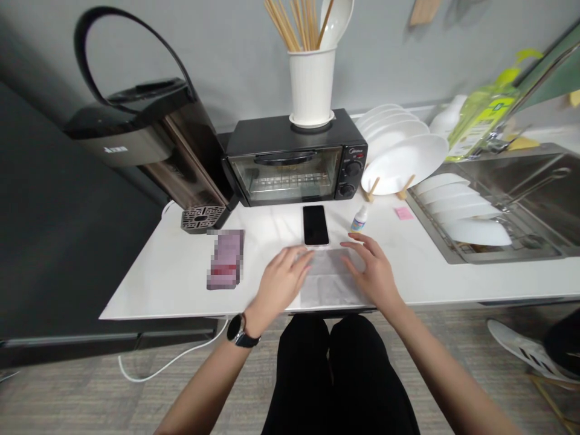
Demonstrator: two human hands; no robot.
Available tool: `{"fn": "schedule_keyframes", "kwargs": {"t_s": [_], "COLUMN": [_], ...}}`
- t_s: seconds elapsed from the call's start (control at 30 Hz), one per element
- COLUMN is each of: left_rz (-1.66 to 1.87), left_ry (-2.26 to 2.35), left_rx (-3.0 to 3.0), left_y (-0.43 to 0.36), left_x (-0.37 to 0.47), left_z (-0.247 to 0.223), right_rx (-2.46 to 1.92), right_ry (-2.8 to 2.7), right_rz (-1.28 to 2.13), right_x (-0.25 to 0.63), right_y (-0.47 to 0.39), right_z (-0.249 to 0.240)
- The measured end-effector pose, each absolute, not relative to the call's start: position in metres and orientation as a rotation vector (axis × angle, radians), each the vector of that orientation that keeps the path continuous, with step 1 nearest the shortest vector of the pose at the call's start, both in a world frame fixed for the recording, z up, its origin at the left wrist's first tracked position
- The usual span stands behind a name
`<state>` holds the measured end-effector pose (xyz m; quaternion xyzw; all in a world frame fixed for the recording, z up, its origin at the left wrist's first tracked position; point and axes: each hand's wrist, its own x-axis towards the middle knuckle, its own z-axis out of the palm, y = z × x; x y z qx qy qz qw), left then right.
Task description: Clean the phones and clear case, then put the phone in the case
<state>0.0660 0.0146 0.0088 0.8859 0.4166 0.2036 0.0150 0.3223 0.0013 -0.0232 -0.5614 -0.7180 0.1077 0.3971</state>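
Note:
A thin, pale grey creased sheet (330, 281), perhaps a tissue or cloth, lies flat at the counter's front edge. My left hand (281, 272) is at its left side, fingers stretched out and holding nothing visible. Over its right side is my right hand (372, 269), with fingers spread and nothing in them. Whether the fingertips touch the sheet, I cannot tell. Just beyond it lies a smartphone (316, 225), its dark screen facing up. A small white bottle (360, 217) with a blue label stands past my right fingertips.
Left on the white counter (149, 272) is a pixelated pink-purple pack (226, 260). Behind stand a water dispenser (181, 151) and a toaster oven (294, 163) bearing a cup of chopsticks (312, 84). Plates (403, 163), a pink note (404, 212) and a sink (453, 254) are right.

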Motion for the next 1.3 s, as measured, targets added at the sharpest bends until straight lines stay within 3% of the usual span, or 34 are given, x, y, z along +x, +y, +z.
{"fn": "schedule_keyframes", "kwargs": {"t_s": [0.23,0.57,0.73,0.97,1.13,1.3], "left_rz": [0.301,0.207,0.261,0.519,0.755,0.799], "left_ry": [1.071,1.170,1.169,1.126,0.989,1.009], "left_rx": [2.783,2.740,2.759,2.653,2.650,2.832], "left_y": [-0.007,-0.001,0.001,0.009,0.050,0.111], "left_x": [0.052,0.037,0.032,0.048,0.093,0.119], "left_z": [-0.009,-0.004,-0.010,0.003,0.038,0.053], "right_rx": [-1.256,-1.257,-1.249,-1.438,-1.325,-1.210], "right_ry": [-2.371,-2.446,-2.363,-1.348,-1.686,-1.956], "right_rz": [0.291,0.196,0.307,0.260,0.510,0.451], "right_x": [0.325,0.317,0.322,0.346,0.339,0.328], "right_y": [-0.032,-0.026,-0.028,0.037,0.081,0.093], "right_z": [-0.029,-0.029,-0.029,-0.029,-0.018,-0.005]}}
